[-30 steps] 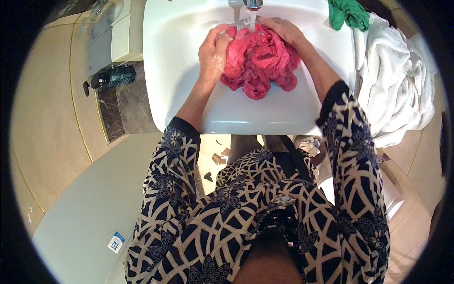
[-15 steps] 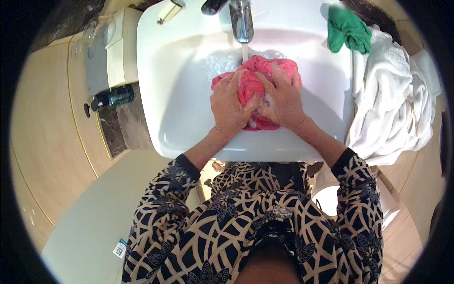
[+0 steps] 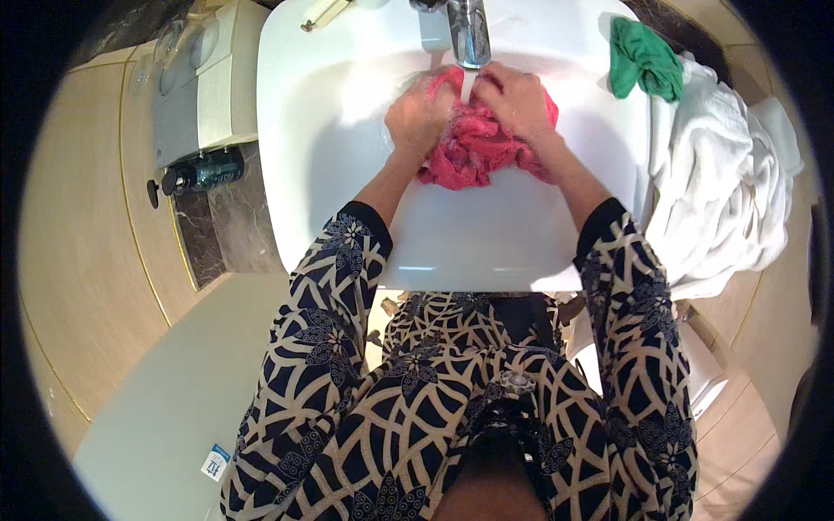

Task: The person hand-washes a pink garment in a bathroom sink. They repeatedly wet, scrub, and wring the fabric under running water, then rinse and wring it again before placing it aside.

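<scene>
A wet red cloth (image 3: 479, 148) is bunched up in the white washbasin (image 3: 347, 234), right below the chrome tap (image 3: 470, 39). Water (image 3: 468, 85) runs from the spout onto its middle. My left hand (image 3: 419, 117) grips the cloth's left side with curled fingers. On the opposite side my right hand (image 3: 523, 104) holds it too, its fingers bent over the upper edge. The lower part of the cloth hangs loose in folds between my wrists. Some fingertips are hidden in the fabric.
A crumpled green cloth (image 3: 645, 61) lies on the basin's right rim. White towels (image 3: 717, 174) are heaped beside it. To the left, a dark pump bottle (image 3: 208, 171) lies near a pale box (image 3: 228, 78). A small pale object (image 3: 326, 13) rests on the back rim.
Both hands have moved away from me with the red cloth, bringing it under the running water. They are now farther apart, at the cloth's two sides, and the suds have mostly gone from view.
</scene>
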Available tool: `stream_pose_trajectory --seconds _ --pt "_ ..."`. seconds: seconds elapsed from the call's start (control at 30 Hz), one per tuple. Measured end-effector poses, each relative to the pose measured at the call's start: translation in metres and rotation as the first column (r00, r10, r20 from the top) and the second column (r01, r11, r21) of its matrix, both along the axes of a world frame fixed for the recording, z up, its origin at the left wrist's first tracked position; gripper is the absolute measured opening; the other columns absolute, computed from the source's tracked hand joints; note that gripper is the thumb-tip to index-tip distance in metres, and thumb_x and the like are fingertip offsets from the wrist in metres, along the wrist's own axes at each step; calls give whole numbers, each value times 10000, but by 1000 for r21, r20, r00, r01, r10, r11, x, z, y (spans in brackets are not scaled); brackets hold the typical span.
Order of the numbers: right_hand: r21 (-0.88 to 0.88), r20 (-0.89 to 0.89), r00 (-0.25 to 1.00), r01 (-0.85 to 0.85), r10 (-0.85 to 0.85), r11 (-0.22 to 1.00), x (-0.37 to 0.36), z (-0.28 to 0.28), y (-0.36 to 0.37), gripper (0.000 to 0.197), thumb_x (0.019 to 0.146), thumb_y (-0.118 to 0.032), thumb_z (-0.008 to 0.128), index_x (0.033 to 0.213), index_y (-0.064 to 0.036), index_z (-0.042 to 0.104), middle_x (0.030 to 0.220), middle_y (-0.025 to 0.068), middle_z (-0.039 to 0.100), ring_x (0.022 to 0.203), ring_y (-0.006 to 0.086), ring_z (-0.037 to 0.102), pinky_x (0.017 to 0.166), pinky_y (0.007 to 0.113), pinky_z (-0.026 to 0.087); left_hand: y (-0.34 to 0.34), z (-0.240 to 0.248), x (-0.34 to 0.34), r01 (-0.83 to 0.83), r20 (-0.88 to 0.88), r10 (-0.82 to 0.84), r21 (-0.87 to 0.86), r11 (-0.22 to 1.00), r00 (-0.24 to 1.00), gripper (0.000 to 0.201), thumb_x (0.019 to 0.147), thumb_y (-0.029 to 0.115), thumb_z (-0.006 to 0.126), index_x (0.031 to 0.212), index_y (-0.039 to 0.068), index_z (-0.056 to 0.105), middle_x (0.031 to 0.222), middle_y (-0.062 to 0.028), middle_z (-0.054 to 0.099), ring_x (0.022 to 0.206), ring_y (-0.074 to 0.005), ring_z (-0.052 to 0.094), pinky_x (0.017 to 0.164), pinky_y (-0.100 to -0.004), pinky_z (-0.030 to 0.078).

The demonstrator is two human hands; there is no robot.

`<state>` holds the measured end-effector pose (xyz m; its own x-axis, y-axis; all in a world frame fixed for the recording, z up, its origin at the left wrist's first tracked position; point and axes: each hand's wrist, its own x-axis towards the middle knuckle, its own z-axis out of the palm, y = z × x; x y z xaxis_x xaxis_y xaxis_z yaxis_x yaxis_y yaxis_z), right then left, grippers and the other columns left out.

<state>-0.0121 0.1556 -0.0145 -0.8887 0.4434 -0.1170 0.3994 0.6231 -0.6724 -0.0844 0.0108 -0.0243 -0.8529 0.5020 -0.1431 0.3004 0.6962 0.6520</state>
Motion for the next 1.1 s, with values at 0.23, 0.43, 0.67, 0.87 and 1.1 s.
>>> stream_pose_trajectory --seconds 0.23,0.43,0.67,0.87,1.1 --pt "113 135 973 171 -186 979 26 -12 34 481 786 -506 472 1015 -106 610 972 121 617 904 314 569 793 352 444 -46 22 17 188 33 -217 382 905 976 418 794 320 541 1124 62 537 1007 -150 563 937 -268 542 861 -316 399" --pt "-557 47 999 42 -19 830 -9 -6 -3 528 715 -495 584 1035 -75 597 972 141 598 907 277 559 804 341 438 -71 30 9 -239 489 10 408 881 872 426 802 349 570 1066 15 556 1046 -125 556 924 -222 523 853 -325 400" --pt "199 -380 855 -298 353 934 51 58 -54 341 609 -256 667 874 -61 579 937 116 548 887 284 537 790 385 433 -87 34 27 99 223 -149 221 970 963 644 744 462 595 1174 1 461 1150 -191 483 1109 -336 436 928 -394 366" --pt "124 -415 905 -46 94 991 108 35 -37 462 522 -128 694 943 -51 520 992 153 511 907 336 498 782 398 416 -28 58 84 271 -336 -278 -67 960 900 503 669 278 641 1105 51 532 1155 -131 502 1103 -342 433 847 -430 378" --pt "306 -381 924 92 34 947 65 -13 -17 378 618 -214 633 942 -68 507 953 143 513 862 317 501 727 405 409 4 12 55 241 -299 -238 -26 970 924 344 672 292 610 927 64 569 875 -127 556 831 -318 519 680 -441 402"
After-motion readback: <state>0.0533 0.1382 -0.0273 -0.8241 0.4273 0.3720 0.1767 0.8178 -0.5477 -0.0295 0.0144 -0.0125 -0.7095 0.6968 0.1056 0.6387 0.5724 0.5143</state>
